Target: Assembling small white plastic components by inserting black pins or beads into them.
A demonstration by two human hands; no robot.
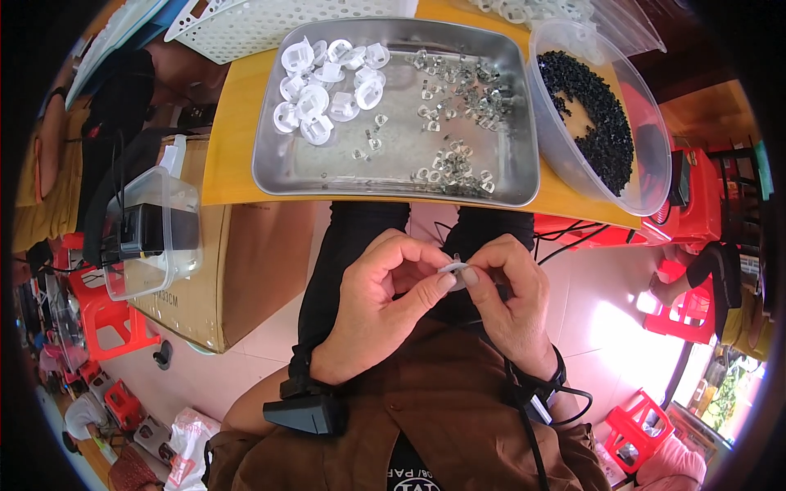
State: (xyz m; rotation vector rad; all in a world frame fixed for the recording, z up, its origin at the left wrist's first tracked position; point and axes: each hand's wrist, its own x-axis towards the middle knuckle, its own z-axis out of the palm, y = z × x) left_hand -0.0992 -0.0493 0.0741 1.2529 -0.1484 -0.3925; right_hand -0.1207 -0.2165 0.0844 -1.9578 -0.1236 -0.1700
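Note:
Above my lap, my left hand (383,299) pinches a small round white plastic piece (455,272) between thumb and forefinger. My right hand (509,296) is closed on the same piece from the other side, thumb and fingertips touching it. Fingers cover most of the piece, so its details are hidden. Just beyond my hands, a metal tray (327,176) rests on the table. Several white round plastic caps (312,101) are heaped in its left part. Small clear and metallic-looking parts (455,164) lie scattered on its right side.
A clear round tub (655,155) of tiny black pieces (610,123) stands right of the tray on the yellow table (233,123). Behind is a white perforated basket (246,31). A cardboard box (246,270) and a clear bin (176,245) are at left. Cables hang from my right wrist.

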